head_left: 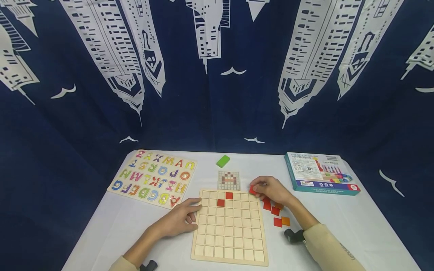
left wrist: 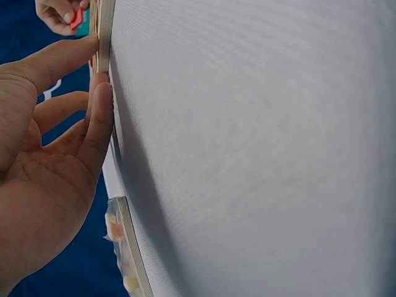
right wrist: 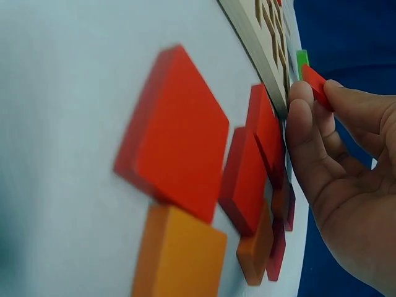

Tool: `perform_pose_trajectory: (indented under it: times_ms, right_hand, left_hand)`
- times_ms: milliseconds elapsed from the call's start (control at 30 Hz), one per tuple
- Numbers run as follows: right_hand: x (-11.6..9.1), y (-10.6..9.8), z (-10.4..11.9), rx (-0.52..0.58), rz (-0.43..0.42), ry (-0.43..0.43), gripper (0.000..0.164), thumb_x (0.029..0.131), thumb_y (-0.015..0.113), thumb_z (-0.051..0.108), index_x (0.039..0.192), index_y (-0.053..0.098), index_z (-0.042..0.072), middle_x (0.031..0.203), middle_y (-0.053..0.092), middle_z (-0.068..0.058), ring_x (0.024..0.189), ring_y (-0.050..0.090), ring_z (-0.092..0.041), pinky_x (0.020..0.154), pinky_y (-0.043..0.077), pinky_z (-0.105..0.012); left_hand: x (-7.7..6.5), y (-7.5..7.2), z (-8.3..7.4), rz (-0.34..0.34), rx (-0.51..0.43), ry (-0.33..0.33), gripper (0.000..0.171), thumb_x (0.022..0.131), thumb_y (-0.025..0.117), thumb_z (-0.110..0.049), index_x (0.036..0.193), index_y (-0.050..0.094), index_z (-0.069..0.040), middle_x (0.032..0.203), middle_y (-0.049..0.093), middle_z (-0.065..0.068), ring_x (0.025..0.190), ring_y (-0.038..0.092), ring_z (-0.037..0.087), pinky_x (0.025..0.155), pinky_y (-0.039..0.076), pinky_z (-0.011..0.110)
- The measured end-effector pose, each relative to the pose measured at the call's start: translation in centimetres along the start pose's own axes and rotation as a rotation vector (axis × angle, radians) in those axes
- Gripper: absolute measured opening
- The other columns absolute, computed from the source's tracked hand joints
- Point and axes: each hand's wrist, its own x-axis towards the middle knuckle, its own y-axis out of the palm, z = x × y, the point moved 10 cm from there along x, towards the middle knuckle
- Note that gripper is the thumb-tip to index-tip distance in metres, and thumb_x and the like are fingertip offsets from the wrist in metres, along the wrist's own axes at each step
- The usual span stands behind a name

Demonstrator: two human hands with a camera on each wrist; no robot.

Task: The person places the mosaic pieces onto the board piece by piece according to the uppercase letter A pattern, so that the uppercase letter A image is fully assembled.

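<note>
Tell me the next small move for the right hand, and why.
Probably move the held tile over the board and lower it into an empty slot near the two red tiles. The right hand pinches it by the board's far right corner, and the left hand touches the board's edge. The card looks too small to name the slot.

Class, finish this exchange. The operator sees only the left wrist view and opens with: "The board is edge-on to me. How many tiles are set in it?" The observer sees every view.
Observer: Two red tiles are set in the board.

Operator: What lies just past its far edge?

Observer: A card printed with a gridded picture.

Operator: I see the right hand holding a tile. What lies on the table beside that hand?

Observer: A scatter of loose tiles, some red, some orange.
</note>
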Motion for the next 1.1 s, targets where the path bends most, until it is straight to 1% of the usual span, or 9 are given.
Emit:
perform_pose_trajectory:
  times_ms: [200,333,533,667,767,867,900,1033,1100]
  right_hand:
    - [-0.3,1.4,1.1,0.07,0.051,-0.031,0.019,0.096,0.063,0.005,0.113,0.069,0.0,0.09,0.069,-0.014,0.073,0.068,-0.026,0.068,0.061,-0.037]
    - [-0.3,2.5,1.9,0.099,0.098,-0.045,0.02,0.095,0.066,0.008,0.113,0.069,0.0,0.09,0.069,-0.015,0.075,0.071,-0.026,0.069,0.062,-0.038]
    - [-0.4,3.8,2.9,0.125,0.154,-0.066,0.02,0.095,0.067,0.008,0.113,0.069,0.0,0.091,0.068,-0.015,0.079,0.072,-0.028,0.07,0.062,-0.04]
    - [-0.5,4.5,3.5,0.09,0.168,-0.079,0.02,0.095,0.068,0.011,0.112,0.07,0.002,0.089,0.068,-0.012,0.076,0.071,-0.027,0.067,0.061,-0.038]
    - [-0.4,4.8,3.8,0.01,0.153,-0.096,0.016,0.094,0.069,0.013,0.109,0.073,0.009,0.086,0.067,-0.007,0.072,0.069,-0.023,0.067,0.058,-0.032]
    - [-0.3,5.0,4.1,-0.058,0.138,-0.109,0.012,0.093,0.07,0.014,0.105,0.075,0.015,0.083,0.067,-0.002,0.069,0.064,-0.019,0.065,0.053,-0.029]
    - [-0.3,5.2,4.2,-0.073,0.138,-0.109,0.012,0.093,0.07,0.014,0.104,0.075,0.017,0.083,0.067,0.0,0.069,0.063,-0.018,0.066,0.051,-0.028]
    - [-0.4,5.7,4.2,-0.092,0.148,-0.107,0.013,0.092,0.07,0.011,0.103,0.074,0.017,0.083,0.067,0.001,0.072,0.061,-0.017,0.066,0.051,-0.028]
    - [-0.4,5.8,4.3,-0.11,0.143,-0.112,0.013,0.092,0.071,0.01,0.102,0.074,0.018,0.083,0.067,0.002,0.076,0.06,-0.017,0.068,0.05,-0.029]
  left_hand:
    - [0.0,0.0,0.2,-0.003,-0.006,-0.003,0.067,0.085,0.079,-0.016,0.143,0.052,0.003,0.156,0.037,0.01,0.084,0.06,0.001,0.076,0.054,0.019]
    - [0.0,0.0,0.3,-0.007,-0.003,-0.008,0.067,0.085,0.08,-0.016,0.143,0.053,0.002,0.156,0.037,0.009,0.084,0.059,0.0,0.076,0.053,0.019]
    - [0.0,0.0,0.3,-0.008,-0.004,-0.008,0.067,0.085,0.08,-0.016,0.143,0.053,0.002,0.156,0.038,0.008,0.084,0.059,0.0,0.076,0.054,0.019]
    - [0.0,-0.2,0.2,-0.008,-0.008,-0.011,0.066,0.085,0.08,-0.016,0.143,0.053,0.002,0.155,0.038,0.009,0.084,0.06,0.0,0.077,0.054,0.02]
    - [0.0,-0.2,0.1,-0.006,-0.007,-0.011,0.066,0.085,0.079,-0.016,0.143,0.053,0.003,0.156,0.038,0.01,0.084,0.06,0.0,0.077,0.054,0.02]
    - [0.0,-0.1,0.0,-0.005,-0.007,-0.01,0.066,0.085,0.079,-0.016,0.143,0.052,0.003,0.156,0.038,0.01,0.084,0.06,0.001,0.077,0.054,0.02]
    - [0.0,-0.1,0.0,-0.005,-0.006,-0.01,0.066,0.085,0.079,-0.015,0.143,0.053,0.003,0.156,0.037,0.01,0.084,0.06,0.001,0.077,0.054,0.019]
    - [-0.1,-0.1,0.0,-0.007,-0.013,-0.007,0.066,0.085,0.08,-0.014,0.143,0.053,0.003,0.156,0.038,0.01,0.084,0.06,0.001,0.076,0.054,0.019]
    - [-0.1,0.0,0.0,-0.007,-0.016,-0.006,0.066,0.085,0.08,-0.014,0.143,0.053,0.003,0.156,0.037,0.009,0.084,0.06,0.001,0.076,0.054,0.019]
